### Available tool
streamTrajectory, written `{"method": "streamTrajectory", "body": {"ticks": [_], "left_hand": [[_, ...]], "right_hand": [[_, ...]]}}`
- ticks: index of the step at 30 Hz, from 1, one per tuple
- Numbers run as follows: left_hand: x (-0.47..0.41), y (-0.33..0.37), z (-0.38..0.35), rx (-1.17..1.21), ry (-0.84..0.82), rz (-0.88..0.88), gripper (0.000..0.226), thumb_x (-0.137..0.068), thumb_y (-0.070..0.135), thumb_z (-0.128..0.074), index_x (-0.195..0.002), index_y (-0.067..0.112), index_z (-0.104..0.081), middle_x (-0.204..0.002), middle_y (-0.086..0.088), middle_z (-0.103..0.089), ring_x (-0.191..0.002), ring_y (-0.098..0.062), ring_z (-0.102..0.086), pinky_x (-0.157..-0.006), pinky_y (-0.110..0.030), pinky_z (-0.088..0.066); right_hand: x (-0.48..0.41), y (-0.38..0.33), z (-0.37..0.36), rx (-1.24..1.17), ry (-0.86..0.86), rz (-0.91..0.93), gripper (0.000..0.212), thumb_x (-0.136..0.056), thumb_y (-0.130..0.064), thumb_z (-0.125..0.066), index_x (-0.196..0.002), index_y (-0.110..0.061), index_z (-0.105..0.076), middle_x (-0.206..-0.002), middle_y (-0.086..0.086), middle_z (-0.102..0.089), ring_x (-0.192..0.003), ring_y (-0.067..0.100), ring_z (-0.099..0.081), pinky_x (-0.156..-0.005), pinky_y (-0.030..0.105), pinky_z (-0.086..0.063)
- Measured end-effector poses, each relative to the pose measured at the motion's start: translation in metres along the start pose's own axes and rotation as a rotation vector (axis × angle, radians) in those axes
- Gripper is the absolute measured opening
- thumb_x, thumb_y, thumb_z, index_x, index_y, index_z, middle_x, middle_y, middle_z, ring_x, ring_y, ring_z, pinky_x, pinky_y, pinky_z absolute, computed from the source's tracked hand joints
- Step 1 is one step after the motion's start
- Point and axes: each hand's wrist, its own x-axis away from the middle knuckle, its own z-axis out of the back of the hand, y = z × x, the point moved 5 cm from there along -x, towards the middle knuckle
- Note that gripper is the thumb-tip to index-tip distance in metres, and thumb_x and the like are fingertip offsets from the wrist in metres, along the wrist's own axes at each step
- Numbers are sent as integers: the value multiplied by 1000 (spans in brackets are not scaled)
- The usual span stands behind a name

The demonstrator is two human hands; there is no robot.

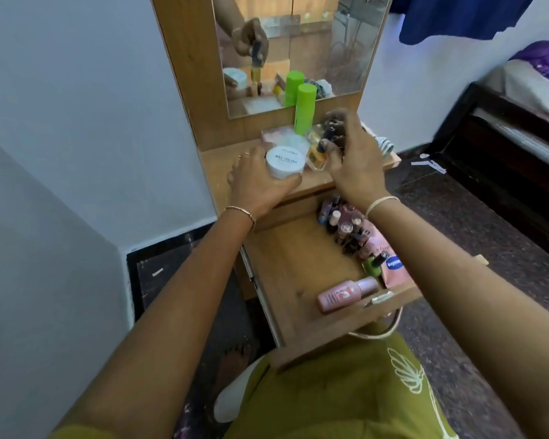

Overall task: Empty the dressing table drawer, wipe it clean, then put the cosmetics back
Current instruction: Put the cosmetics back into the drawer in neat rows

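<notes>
The wooden drawer [285, 274] stands pulled out below the dressing table top [222, 163]. Several nail polish bottles [342, 226] crowd its right side, with a pink pouch [390, 267], a green bottle [373, 266] and a pink spray bottle [346, 294] lying near the front. My left hand [257, 182] holds a round white jar [285, 162] just above the table top. My right hand [355, 160] grips a yellow nail polish bottle with a black cap [319, 153] beside the jar. The drawer's left half is bare wood.
A tall green bottle [304, 109] and a pale box [279, 137] stand on the table top in front of the mirror [298, 42]. A grey wall lies at the left, a dark bed frame [504, 147] at the right. My green garment [346, 391] is below the drawer front.
</notes>
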Motion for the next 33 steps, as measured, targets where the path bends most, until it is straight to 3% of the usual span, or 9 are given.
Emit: {"method": "streamTrajectory", "body": {"ticks": [4, 7, 12, 16, 19, 23, 29, 33], "left_hand": [[44, -8, -10, 5, -164, -54, 79, -53, 59, -69, -123, 25, -52, -121, -1, -56, -118, -23, -47, -101, -47, -37], [70, -15, -17, -26, -258, -58, 76, -50, 58, -65, -119, 30, -51, -118, 3, -57, -117, -20, -46, -101, -47, -35], [105, -20, -32, -282, -396, -150, 72, -60, 52, -73, -123, 31, -47, -122, 4, -54, -120, -23, -42, -97, -42, -25], [123, -14, -45, -467, -505, -244, 67, -66, 49, -75, -125, 31, -48, -122, 3, -56, -119, -22, -44, -99, -45, -22], [130, -11, -57, -607, -570, -320, 53, -71, 37, -75, -119, 30, -53, -116, 1, -61, -116, -22, -49, -99, -49, -21], [140, -12, -71, -726, -667, -365, 49, -71, 25, -75, -115, 26, -54, -112, -1, -60, -110, -24, -54, -93, -46, -28], [147, -11, -82, -804, -745, -365, 41, -76, 24, -70, -113, 27, -52, -109, -3, -57, -105, -23, -54, -90, -45, -27], [148, -14, -87, -817, -774, -348, 45, -75, 21, -71, -115, 27, -50, -111, -3, -57, -107, -23, -53, -91, -47, -28]], "right_hand": [[39, 1, 15, -18, -65, 8, 27, -88, -10, -58, -115, -12, -56, -95, -4, -67, -87, 16, -63, -78, 27, -45], [69, 4, 20, -11, -141, 12, 25, -87, -9, -61, -111, -11, -57, -95, -2, -67, -81, 9, -59, -74, 21, -42], [110, 16, 22, -19, -253, -62, 26, -85, -7, -65, -109, -14, -60, -95, -6, -65, -85, 14, -65, -79, 31, -51], [128, 21, 21, -17, -293, -118, 24, -86, -4, -65, -107, -13, -60, -94, -7, -63, -77, 2, -59, -70, 5, -42], [134, 27, 17, -13, -305, -156, 24, -87, -4, -64, -108, -14, -59, -96, -6, -65, -81, 0, -58, -69, -3, -38], [138, 33, 13, -27, -288, -183, 25, -86, -2, -64, -105, -16, -59, -97, -3, -68, -85, 3, -62, -71, 0, -42], [137, 38, 15, -23, -277, -186, 23, -86, -1, -65, -103, -15, -59, -97, -4, -68, -88, 5, -63, -75, 4, -45], [131, 44, 25, 6, -273, -200, 21, -85, -7, -68, -102, -17, -63, -95, -5, -68, -83, 6, -64, -74, 15, -50]]}}
